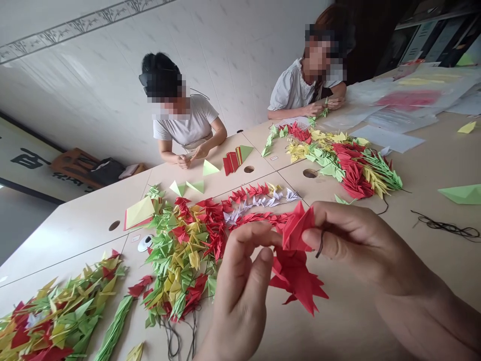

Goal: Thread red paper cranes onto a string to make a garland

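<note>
In front of me my right hand (349,240) is closed, pinching a folded red paper crane (298,228) between thumb and fingers. A dark thread (320,244) shows beside the thumb. My left hand (242,286) has its fingers curled against the crane's left side, and its fingertips are partly hidden behind the red paper. Below hang more red folded cranes (298,281), bunched together. On the table behind my hands lies a large heap of strung green, yellow and red cranes (180,250), with red and white strands running off it.
Two people sit across the table (131,276), their hands on small folded papers. More strung cranes (63,316) lie at the left, and another pile (349,160) at the far right. Black thread (447,225), green paper (462,194) and plastic bags (409,95) are at the right.
</note>
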`<control>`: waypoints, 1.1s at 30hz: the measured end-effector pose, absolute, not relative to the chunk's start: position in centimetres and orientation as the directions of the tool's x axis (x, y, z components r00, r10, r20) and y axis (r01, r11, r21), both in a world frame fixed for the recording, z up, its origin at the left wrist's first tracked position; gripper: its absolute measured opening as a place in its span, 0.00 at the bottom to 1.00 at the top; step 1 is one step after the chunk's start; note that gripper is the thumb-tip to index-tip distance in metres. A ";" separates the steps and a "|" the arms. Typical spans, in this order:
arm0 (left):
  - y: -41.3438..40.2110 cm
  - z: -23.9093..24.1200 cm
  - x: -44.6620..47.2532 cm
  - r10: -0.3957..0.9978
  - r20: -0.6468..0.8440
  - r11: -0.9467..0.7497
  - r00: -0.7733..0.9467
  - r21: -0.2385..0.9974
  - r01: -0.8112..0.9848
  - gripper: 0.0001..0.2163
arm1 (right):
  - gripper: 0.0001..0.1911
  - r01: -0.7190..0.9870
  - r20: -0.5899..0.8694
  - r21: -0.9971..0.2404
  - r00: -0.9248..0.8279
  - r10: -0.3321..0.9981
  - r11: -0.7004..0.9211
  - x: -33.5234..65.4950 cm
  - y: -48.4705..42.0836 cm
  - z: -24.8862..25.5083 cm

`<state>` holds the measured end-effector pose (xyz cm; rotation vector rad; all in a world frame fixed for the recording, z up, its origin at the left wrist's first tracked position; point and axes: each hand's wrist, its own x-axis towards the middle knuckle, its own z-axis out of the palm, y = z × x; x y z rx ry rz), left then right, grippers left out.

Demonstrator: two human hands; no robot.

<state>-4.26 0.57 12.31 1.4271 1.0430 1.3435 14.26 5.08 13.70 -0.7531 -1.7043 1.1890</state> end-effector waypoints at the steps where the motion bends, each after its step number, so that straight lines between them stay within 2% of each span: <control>1: 0.6 12.3 -4.4 0.965 0.257 -0.259 0.059 0.965 0.033 0.12 | 0.14 -0.048 0.332 -0.939 -0.392 0.858 0.341 14.3 5.1 13.7; 6: 0.8 12.1 -4.5 0.952 0.251 -0.274 0.178 0.955 0.117 0.24 | 0.10 -0.218 0.300 -0.947 -0.350 0.888 0.234 14.2 5.0 13.8; 10: 1.2 12.3 -4.3 0.936 0.224 -0.281 0.273 0.941 0.191 0.27 | 0.09 -0.240 0.334 -0.935 -0.350 0.875 0.261 14.2 5.0 13.8; 14: 1.6 12.4 -4.3 0.937 0.238 -0.305 0.255 0.914 0.268 0.21 | 0.10 -0.186 0.369 -0.928 -0.338 0.866 0.323 14.3 5.0 13.8; 20: 1.7 11.9 -4.2 0.943 0.184 -0.228 0.276 0.964 0.135 0.11 | 0.06 -0.101 0.387 -0.921 -0.347 0.854 0.376 14.6 4.9 13.7; 24: 1.6 11.8 -4.2 0.951 0.168 -0.191 0.258 0.979 0.070 0.09 | 0.05 -0.108 0.392 -0.919 -0.354 0.849 0.380 14.6 4.9 13.7; 29: 1.6 12.0 -4.4 0.952 0.215 -0.245 0.216 0.962 0.123 0.07 | 0.03 -0.001 0.414 -0.902 -0.288 0.863 0.432 14.6 4.9 13.7; 33: 1.4 12.1 -4.4 0.968 0.222 -0.237 0.119 0.964 0.123 0.05 | 0.03 0.015 0.439 -0.890 -0.247 0.864 0.456 14.7 4.8 13.7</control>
